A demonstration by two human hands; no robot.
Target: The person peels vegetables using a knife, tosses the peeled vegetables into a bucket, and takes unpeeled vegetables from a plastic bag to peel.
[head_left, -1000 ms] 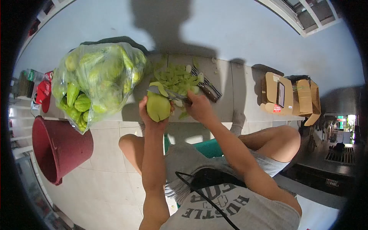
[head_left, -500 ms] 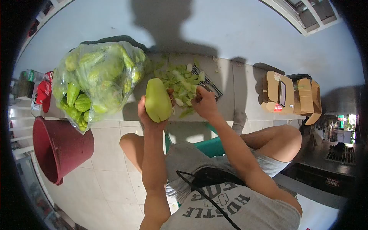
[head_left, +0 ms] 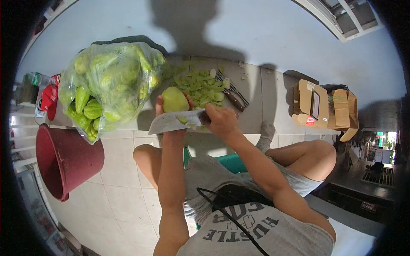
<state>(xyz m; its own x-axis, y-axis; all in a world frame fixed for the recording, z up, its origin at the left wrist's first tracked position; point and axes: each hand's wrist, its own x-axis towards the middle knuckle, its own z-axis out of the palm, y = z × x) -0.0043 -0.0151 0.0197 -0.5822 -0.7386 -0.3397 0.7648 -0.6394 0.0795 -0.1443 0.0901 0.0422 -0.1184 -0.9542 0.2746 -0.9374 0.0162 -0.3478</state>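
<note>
My left hand (head_left: 159, 106) cups a pale green, peeled-looking chayote (head_left: 174, 100) from below and the sides. My right hand (head_left: 222, 121) is wrapped round the dark handle of a broad-bladed knife (head_left: 166, 121). Its wide blade lies crosswise over the near end of the chayote, in front of my left palm, with a bit of green peel on it. Past the hands, a pile of green peelings (head_left: 198, 85) is spread over the tiled ledge (head_left: 252, 91).
A clear plastic bag (head_left: 115, 81) full of chayotes stands at the left. Below it is a dark red bucket (head_left: 81, 162). A brown-handled tool (head_left: 234, 100) lies by a black-and-white striped item (head_left: 239, 91). Opened cardboard boxes (head_left: 310, 102) sit at the right.
The knife blade, not discernible before, now shows broadside across the chayote's near end. My right hand has moved slightly nearer and left. The chayote has tipped and looks shorter.
</note>
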